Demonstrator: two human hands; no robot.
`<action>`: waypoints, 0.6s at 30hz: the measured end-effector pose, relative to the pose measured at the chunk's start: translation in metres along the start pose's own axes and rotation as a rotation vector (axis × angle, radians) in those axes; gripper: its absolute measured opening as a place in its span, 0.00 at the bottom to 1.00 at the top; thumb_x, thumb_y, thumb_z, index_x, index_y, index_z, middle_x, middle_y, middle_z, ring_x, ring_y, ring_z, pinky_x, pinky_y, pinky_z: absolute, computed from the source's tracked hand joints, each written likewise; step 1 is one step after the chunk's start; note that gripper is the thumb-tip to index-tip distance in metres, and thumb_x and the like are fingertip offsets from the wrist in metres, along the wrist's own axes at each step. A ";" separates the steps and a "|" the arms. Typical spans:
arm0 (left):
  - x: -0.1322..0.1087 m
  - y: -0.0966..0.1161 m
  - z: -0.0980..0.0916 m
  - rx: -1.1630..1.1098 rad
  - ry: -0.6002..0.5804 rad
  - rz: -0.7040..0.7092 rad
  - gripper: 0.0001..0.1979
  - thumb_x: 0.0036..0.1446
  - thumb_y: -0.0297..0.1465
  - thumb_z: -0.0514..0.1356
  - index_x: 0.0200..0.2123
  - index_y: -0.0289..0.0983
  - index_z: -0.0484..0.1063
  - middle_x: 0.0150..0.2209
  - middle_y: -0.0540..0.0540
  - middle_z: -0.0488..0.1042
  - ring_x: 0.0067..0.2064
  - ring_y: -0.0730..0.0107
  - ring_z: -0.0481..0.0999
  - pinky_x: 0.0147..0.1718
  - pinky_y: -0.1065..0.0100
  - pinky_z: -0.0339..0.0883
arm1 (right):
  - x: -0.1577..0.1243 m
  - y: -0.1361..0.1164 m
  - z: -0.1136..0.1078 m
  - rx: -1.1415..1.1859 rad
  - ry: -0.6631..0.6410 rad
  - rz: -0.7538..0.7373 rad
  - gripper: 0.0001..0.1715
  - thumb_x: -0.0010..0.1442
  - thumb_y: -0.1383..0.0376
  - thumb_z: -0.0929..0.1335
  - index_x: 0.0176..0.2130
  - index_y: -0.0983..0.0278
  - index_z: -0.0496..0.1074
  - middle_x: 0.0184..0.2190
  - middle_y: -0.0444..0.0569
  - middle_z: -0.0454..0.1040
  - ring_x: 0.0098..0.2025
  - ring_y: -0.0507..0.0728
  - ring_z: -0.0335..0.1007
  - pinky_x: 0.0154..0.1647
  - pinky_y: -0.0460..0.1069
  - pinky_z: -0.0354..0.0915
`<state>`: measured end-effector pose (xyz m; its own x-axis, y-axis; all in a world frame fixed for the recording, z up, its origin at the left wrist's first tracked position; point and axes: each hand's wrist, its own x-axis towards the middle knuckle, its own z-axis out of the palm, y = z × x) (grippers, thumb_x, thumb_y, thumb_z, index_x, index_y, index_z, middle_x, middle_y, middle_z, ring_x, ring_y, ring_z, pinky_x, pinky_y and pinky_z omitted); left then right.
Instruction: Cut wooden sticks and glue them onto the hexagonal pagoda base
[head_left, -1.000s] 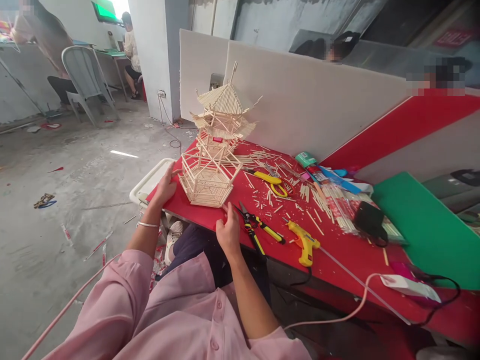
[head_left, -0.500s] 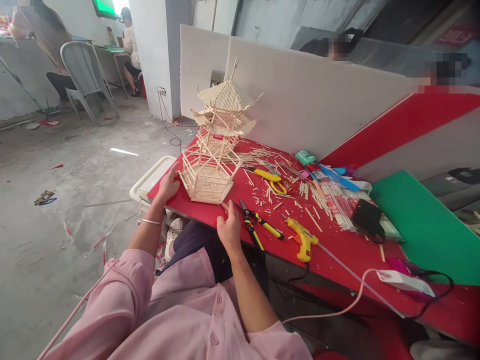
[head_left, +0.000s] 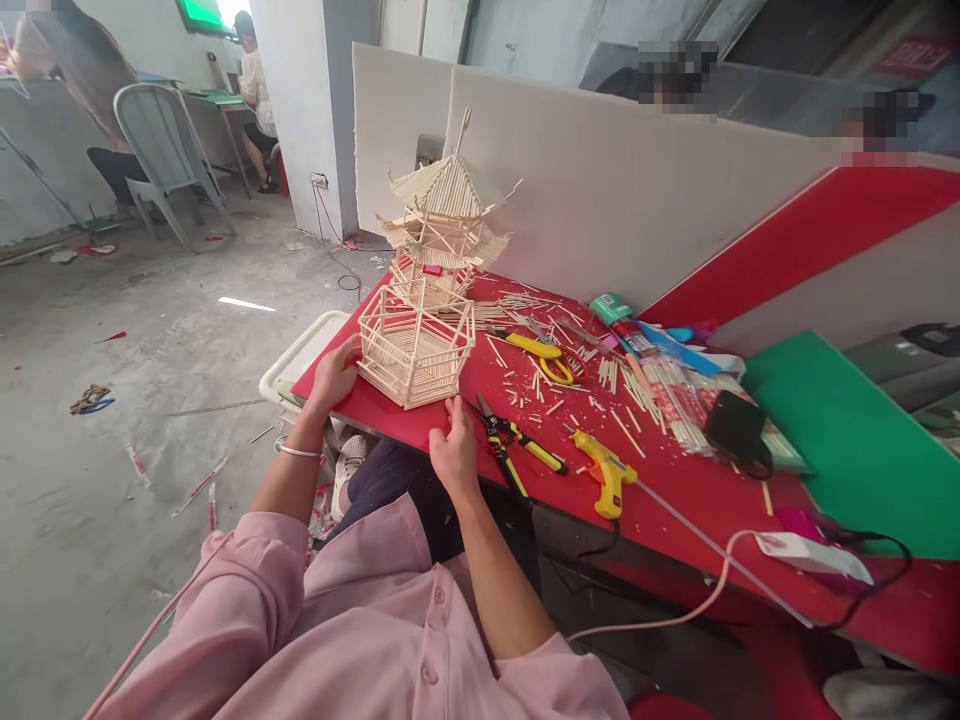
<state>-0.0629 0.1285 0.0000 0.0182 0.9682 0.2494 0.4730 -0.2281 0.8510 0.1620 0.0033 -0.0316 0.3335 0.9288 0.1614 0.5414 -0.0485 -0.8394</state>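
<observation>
A six-sided frame of pale wooden sticks [head_left: 417,352], with a slatted floor and low railings, rests at the near edge of the red table. My left hand [head_left: 337,372] grips its left side, fingers partly hidden behind the frame. At its front right corner, my right hand [head_left: 454,450] holds the base with its fingertips. Just behind rises a tiered stick pagoda [head_left: 442,190] with pointed roofs; whether it joins the frame, I cannot tell. Right of my right hand lie black-and-yellow cutters [head_left: 512,440]. Beyond them is a yellow glue gun [head_left: 604,472].
Loose sticks [head_left: 637,405] and yellow-handled scissors [head_left: 544,352] litter the red table [head_left: 675,540]. Packs of sticks [head_left: 679,405] and a black box [head_left: 735,425] lie right, beside a green board [head_left: 862,440]. A white partition [head_left: 570,190] stands behind. Other people sit farther off.
The six-sided frame has turned between my hands, so one corner now faces me. My right hand has moved up slightly with its corner. The tools stay put.
</observation>
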 end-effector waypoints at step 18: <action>-0.028 0.007 0.006 0.134 0.137 0.039 0.28 0.45 0.21 0.53 0.49 0.39 0.80 0.47 0.46 0.83 0.50 0.57 0.80 0.54 0.59 0.70 | 0.001 -0.012 -0.001 0.108 0.008 -0.016 0.44 0.51 0.72 0.62 0.66 0.68 0.62 0.62 0.56 0.70 0.66 0.60 0.64 0.67 0.57 0.62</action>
<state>-0.0549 0.1006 -0.0032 -0.0773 0.9337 0.3497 0.5877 -0.2406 0.7724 0.1563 0.0048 -0.0209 0.3317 0.9262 0.1792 0.4602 0.0070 -0.8878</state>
